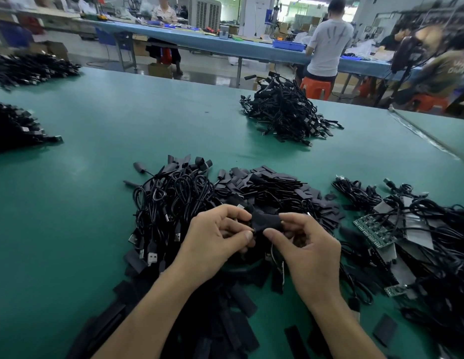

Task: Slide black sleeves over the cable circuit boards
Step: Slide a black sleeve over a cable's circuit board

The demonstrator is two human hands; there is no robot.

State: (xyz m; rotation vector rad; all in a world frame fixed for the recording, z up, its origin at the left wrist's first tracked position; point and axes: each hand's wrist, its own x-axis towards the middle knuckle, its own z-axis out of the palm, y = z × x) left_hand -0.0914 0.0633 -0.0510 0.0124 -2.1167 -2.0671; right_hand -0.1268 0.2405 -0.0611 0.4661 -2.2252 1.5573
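A black sleeve is held between both hands above the heaps. My left hand pinches its left end with thumb and fingers. My right hand pinches its right end between thumb and forefinger. Whether a circuit board is inside the sleeve is hidden. Loose flat black sleeves lie heaped just beyond my hands. Cables with bare green circuit boards lie tangled at the right. A bundle of black USB cables sits to the left of my hands.
A heap of sleeved cables lies further back on the green table. More black cable piles sit at the left edge. Loose sleeves lie near the front edge. People work at a blue bench behind.
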